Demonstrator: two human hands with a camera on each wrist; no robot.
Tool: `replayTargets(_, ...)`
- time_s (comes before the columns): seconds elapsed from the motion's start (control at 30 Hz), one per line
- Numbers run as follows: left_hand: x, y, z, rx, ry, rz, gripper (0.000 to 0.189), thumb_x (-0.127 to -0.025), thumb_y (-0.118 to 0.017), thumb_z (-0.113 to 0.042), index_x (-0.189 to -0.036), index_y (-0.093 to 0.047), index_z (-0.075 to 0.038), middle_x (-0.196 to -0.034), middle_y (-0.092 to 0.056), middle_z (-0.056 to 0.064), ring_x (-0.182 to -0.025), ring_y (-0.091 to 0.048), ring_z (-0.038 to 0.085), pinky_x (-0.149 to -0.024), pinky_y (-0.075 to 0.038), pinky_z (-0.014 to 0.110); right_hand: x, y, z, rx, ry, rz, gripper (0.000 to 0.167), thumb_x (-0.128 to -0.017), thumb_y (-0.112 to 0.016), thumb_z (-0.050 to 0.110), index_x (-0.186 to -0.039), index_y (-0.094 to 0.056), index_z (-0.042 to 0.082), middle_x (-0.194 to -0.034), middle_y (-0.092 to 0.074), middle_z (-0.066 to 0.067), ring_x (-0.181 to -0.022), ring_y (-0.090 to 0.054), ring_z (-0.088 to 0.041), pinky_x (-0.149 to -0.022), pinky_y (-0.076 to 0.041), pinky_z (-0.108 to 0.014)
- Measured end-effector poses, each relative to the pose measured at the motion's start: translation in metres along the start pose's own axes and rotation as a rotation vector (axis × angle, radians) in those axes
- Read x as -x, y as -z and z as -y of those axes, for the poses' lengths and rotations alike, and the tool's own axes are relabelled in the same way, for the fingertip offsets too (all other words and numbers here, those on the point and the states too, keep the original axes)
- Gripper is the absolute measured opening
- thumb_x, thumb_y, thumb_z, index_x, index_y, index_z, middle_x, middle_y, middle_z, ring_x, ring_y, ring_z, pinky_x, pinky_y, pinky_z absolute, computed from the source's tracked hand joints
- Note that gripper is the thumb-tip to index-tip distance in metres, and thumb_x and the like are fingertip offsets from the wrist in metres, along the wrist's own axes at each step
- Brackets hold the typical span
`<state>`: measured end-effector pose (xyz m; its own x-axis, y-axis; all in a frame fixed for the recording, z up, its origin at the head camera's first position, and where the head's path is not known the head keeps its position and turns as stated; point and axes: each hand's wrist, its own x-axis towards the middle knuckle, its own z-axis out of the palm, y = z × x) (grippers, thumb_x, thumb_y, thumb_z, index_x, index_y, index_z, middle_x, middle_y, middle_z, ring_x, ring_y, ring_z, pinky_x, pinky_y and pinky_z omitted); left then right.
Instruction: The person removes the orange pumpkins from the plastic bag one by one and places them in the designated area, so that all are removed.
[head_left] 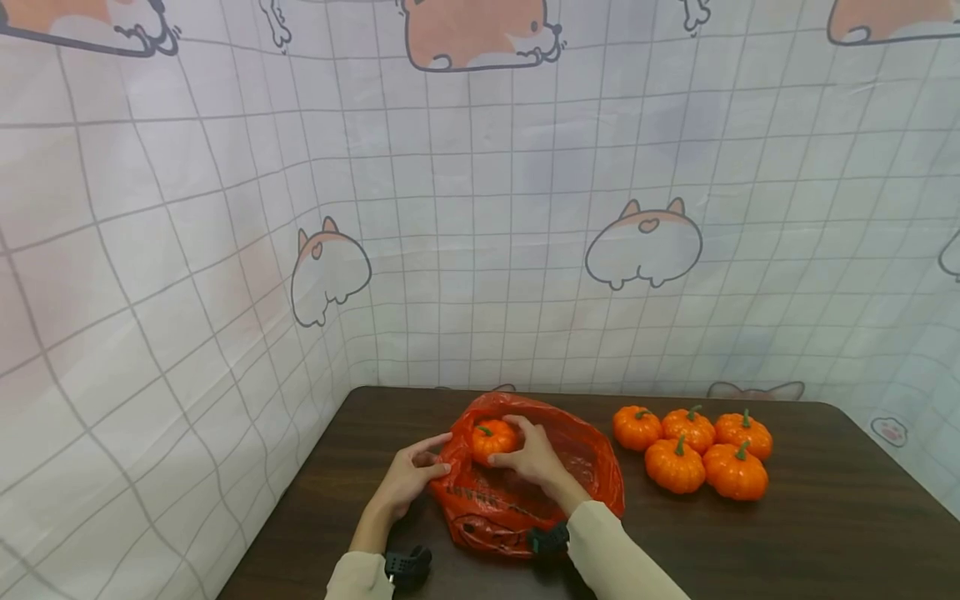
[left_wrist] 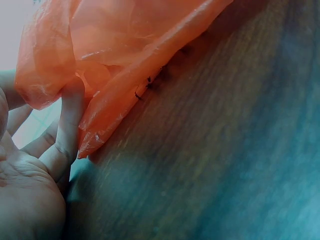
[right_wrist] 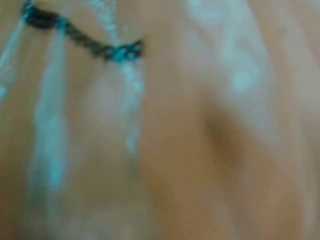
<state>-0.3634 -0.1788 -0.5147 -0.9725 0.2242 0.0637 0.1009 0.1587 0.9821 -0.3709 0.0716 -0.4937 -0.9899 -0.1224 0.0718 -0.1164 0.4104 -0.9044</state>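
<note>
A red plastic bag [head_left: 491, 504] lies on the table with its mouth spread open. My left hand [head_left: 408, 475] pinches the bag's left rim between thumb and fingers. In the left wrist view, the fingers [left_wrist: 70, 120] of that hand press up against the thin orange-red plastic [left_wrist: 115, 60]. Inside the bag's mouth, near its left side, sits a small orange pumpkin [head_left: 491, 440] with a green stem. My right hand [head_left: 536, 454] reaches into the bag and grips this pumpkin, thumb at its near side and fingers over its far right. Blurred plastic [right_wrist: 100, 125] fills the right wrist view.
Several more orange pumpkins [head_left: 675, 465] stand grouped on the dark wooden table [head_left: 817, 533], right of the bag. Behind the table hangs a white gridded cloth [head_left: 480, 292] with cartoon dogs; it continues along the left side.
</note>
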Motion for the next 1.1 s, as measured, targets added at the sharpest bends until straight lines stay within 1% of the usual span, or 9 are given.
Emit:
replayTargets(0.2, 0.001, 0.000, 0.000, 0.001, 0.000, 0.004, 0.053, -0.094, -0.072, -0.008, -0.145, -0.059, -0.013, -0.101, -0.068, 0.012, -0.087, -0.065, 0.018, -0.075, -0.055, 0.031, 0.008, 0.012, 0.000, -0.034, -0.008, 0.020, 0.074, -0.081, -0.088, 0.023, -0.145, -0.053, 0.018, -0.140, -0.045, -0.023, -0.117, -0.054, -0.035, -0.096, -0.049, -0.053)
replayTargets(0.43, 0.001, 0.000, 0.000, 0.005, 0.009, -0.008, 0.052, -0.093, -0.072, -0.008, -0.144, -0.060, -0.014, -0.104, -0.068, 0.015, -0.088, -0.065, 0.018, -0.075, -0.056, 0.031, 0.019, 0.026, 0.003, -0.065, 0.006, 0.039, 0.073, -0.082, -0.088, 0.024, -0.146, -0.053, 0.023, -0.143, -0.045, -0.020, -0.123, -0.051, -0.035, -0.094, -0.050, -0.050)
replayTargets(0.73, 0.001, -0.001, -0.002, -0.005, 0.003, -0.006, 0.052, -0.094, -0.072, -0.010, -0.144, -0.060, -0.014, -0.104, -0.069, 0.014, -0.089, -0.066, 0.018, -0.077, -0.056, 0.031, 0.035, 0.047, 0.008, -0.056, 0.037, 0.052, 0.073, -0.082, -0.087, 0.023, -0.146, -0.053, 0.024, -0.144, -0.047, -0.018, -0.124, -0.054, -0.036, -0.096, -0.053, -0.056)
replayTargets(0.93, 0.000, 0.000, -0.002, -0.012, 0.001, -0.009, 0.052, -0.094, -0.072, -0.009, -0.144, -0.060, -0.014, -0.104, -0.069, 0.015, -0.088, -0.065, 0.018, -0.076, -0.056, 0.031, 0.044, 0.059, 0.010, -0.052, 0.048, 0.048, 0.072, -0.083, -0.087, 0.026, -0.147, -0.053, 0.028, -0.146, -0.050, -0.013, -0.129, -0.049, -0.035, -0.098, -0.052, -0.055)
replayTargets(1.03, 0.000, 0.000, -0.002, -0.013, 0.000, -0.008, 0.052, -0.094, -0.072, -0.009, -0.144, -0.060, -0.014, -0.104, -0.069, 0.015, -0.088, -0.065, 0.018, -0.076, -0.056, 0.031, 0.049, 0.064, 0.010, -0.055, 0.059, 0.050, 0.072, -0.083, -0.086, 0.026, -0.147, -0.052, 0.027, -0.146, -0.050, -0.012, -0.129, -0.049, -0.035, -0.097, -0.052, -0.053)
replayTargets(1.1, 0.001, 0.000, -0.002, -0.015, -0.001, -0.006, 0.052, -0.094, -0.072, -0.010, -0.144, -0.060, -0.014, -0.105, -0.069, 0.015, -0.089, -0.065, 0.018, -0.077, -0.056, 0.031, 0.052, 0.068, 0.010, -0.056, 0.070, 0.054, 0.073, -0.084, -0.086, 0.025, -0.148, -0.052, 0.025, -0.144, -0.051, -0.014, -0.127, -0.051, -0.035, -0.096, -0.053, -0.052)
